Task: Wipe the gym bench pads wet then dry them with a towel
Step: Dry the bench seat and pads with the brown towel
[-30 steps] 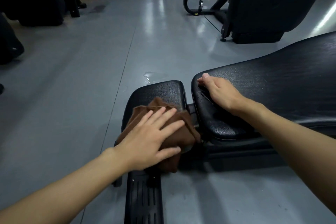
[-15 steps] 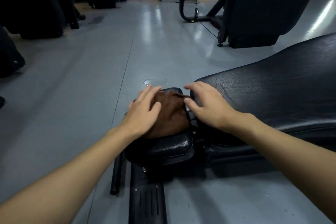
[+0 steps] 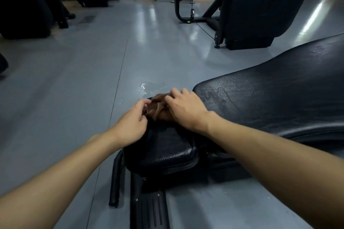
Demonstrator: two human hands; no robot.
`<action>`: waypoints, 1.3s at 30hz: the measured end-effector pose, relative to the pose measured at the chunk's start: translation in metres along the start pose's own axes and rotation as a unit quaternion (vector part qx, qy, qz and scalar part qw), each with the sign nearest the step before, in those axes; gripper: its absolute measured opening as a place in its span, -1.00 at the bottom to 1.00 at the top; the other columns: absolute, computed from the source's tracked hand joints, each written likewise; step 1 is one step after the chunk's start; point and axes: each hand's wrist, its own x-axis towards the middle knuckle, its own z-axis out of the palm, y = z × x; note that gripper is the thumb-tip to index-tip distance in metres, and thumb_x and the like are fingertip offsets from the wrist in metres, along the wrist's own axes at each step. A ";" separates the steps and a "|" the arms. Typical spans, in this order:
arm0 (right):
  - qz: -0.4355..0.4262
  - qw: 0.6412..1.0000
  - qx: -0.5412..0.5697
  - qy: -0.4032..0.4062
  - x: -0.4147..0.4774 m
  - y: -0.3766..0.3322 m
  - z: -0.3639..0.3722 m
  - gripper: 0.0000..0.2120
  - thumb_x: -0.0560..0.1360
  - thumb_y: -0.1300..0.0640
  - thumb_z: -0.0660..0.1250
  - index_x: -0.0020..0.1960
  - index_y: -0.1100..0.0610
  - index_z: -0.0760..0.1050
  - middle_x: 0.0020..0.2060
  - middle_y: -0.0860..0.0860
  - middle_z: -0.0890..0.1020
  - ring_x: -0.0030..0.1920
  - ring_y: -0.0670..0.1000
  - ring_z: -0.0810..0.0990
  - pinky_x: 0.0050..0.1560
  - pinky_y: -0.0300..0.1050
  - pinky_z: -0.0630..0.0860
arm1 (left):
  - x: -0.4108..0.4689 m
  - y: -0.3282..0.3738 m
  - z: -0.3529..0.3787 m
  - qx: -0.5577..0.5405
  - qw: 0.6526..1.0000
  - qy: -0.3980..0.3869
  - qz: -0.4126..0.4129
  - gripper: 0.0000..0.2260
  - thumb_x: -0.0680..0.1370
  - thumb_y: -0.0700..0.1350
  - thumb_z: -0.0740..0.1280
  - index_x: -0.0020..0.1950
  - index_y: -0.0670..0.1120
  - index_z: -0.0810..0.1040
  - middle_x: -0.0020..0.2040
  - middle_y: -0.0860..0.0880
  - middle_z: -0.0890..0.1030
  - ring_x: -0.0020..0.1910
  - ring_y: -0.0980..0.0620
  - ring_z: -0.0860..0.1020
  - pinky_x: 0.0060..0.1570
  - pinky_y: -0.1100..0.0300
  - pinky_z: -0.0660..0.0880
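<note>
The brown towel (image 3: 158, 111) lies bunched and creased at the far end of the small seat pad (image 3: 163, 150), gripped between the left hand (image 3: 130, 122) and the right hand (image 3: 184, 111). That pad is black and grainy, with rounded corners. Just beside it on the right, the long back pad (image 3: 270, 102), also black, stretches away to the right with a patchy sheen.

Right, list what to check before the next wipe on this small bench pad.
1. Cloth in hand: ok; left hand and right hand both grip the brown cloth.
2. Cloth on the small pad: ok, at its far end.
3. Cloth spread flat for a stroke: not ok, bunched up.
4. Cloth wet or dry: cannot tell.
5. Floor dry: not ok, puddle just beyond the small pad.
</note>
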 end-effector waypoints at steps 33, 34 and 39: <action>0.469 0.520 0.714 0.001 -0.035 0.065 -0.194 -0.76 0.63 0.14 0.19 0.00 0.23 0.60 -0.12 0.19 0.69 -0.15 0.12 0.65 -0.07 -0.01 0.61 | 0.026 0.234 -0.053 -0.374 0.891 -0.147 -0.210 -0.44 0.30 0.38 0.41 -0.02 -0.09 0.58 -0.20 -0.07 0.61 -0.21 -0.05 0.56 -0.14 0.10 0.47; 0.473 0.484 0.736 0.002 -0.034 0.071 -0.217 -0.75 0.62 0.15 0.19 0.08 0.25 0.60 -0.04 0.23 0.69 -0.09 0.16 0.66 0.01 0.08 0.61 | 0.028 0.256 -0.064 -0.367 0.899 -0.125 -0.204 -0.40 0.23 0.37 0.45 -0.02 -0.10 0.60 -0.17 -0.05 0.65 -0.18 -0.04 0.59 -0.11 0.11 0.48; 0.468 0.488 0.737 0.028 -0.042 0.126 -0.349 -0.59 0.61 0.14 0.22 0.46 0.05 0.33 0.20 0.08 0.59 0.09 0.05 0.62 0.08 0.00 0.59 | 0.038 0.381 -0.128 -0.407 0.891 -0.097 -0.176 -0.76 0.63 -0.04 0.28 0.19 -0.13 0.59 0.03 -0.09 0.71 0.03 -0.05 0.67 -0.09 0.17 0.60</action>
